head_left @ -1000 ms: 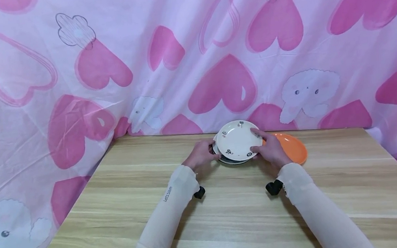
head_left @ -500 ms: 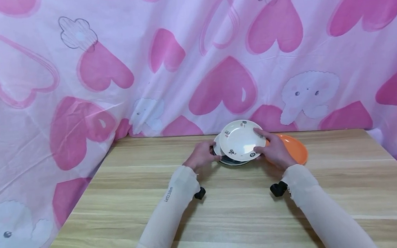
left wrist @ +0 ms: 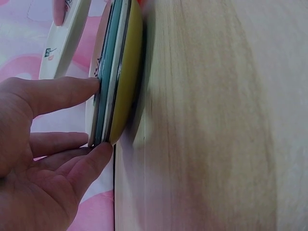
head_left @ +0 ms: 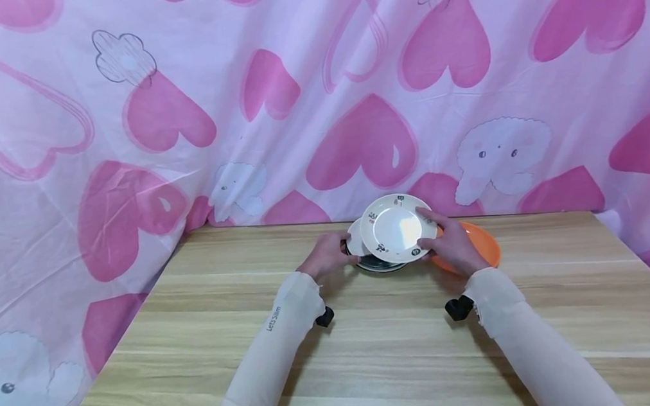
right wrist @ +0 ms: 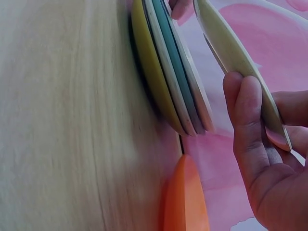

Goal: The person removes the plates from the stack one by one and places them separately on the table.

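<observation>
My right hand (head_left: 450, 243) pinches a white plate (head_left: 398, 227) with small dark prints by its right edge, thumb on the upper face and fingers beneath. That plate is tilted and held apart from the stack of plates (left wrist: 113, 77) under it. The stack shows a yellow plate (right wrist: 151, 67) lowest, then white and teal rims, with a pale plate (head_left: 356, 242) on top. At the stack's left edge, my left hand (head_left: 327, 254) grips the rims between thumb and fingers. Much of the stack is hidden by the raised plate in the head view.
An orange plate (head_left: 482, 244) lies on the wooden table (head_left: 373, 353) to the right of the stack, partly behind my right hand. Just behind the table's far edge hangs a pink curtain (head_left: 285, 148) printed with hearts.
The white plate in my right hand has shifted a little to the right, baring more of the stack's left side. My left hand has stayed at the stack.
</observation>
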Motion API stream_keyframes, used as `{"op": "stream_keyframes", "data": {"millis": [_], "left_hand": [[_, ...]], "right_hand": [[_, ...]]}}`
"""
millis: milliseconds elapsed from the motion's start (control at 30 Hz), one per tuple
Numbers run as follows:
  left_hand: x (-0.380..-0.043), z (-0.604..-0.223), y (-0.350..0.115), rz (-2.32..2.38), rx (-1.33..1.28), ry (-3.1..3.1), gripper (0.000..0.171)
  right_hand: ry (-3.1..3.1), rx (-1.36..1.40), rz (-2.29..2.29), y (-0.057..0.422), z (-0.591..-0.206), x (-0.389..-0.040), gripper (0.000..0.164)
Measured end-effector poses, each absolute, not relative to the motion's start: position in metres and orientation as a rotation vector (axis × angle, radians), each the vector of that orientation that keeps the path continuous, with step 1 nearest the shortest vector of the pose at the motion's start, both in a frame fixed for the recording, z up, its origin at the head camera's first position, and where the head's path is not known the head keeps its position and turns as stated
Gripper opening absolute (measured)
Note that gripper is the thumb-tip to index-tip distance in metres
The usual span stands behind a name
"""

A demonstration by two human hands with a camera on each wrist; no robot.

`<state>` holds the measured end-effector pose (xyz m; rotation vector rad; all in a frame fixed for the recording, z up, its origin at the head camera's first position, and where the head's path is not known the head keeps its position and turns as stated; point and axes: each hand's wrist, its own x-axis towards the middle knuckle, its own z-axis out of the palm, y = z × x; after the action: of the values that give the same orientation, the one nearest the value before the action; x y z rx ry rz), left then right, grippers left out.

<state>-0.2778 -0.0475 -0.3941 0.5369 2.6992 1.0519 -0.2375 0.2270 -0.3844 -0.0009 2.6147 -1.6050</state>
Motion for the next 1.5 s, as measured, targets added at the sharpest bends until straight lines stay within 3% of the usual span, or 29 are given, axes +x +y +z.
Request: {"op": "stream_keyframes", "data": {"millis": [300, 1233, 1500], "left_hand": [[-0.278, -0.395, -0.047, 1.024, 0.53, 2.707, 0.059], [-0.282, -0.393, -0.048, 1.078, 0.561, 2.69, 0.058], [-0.279, -0.395, -0.051, 1.064, 0.544, 2.705, 0.066]], "right_hand": [[2.613, -0.004, -1.607, 0.233, -0.382, -0.233, 0.077], [2.66, -0.074, -1.597, 0.244, -0.371, -0.226, 0.081], [2.692, -0.105, -1.55, 0.251, -0.373, -0.221, 0.082]]}}
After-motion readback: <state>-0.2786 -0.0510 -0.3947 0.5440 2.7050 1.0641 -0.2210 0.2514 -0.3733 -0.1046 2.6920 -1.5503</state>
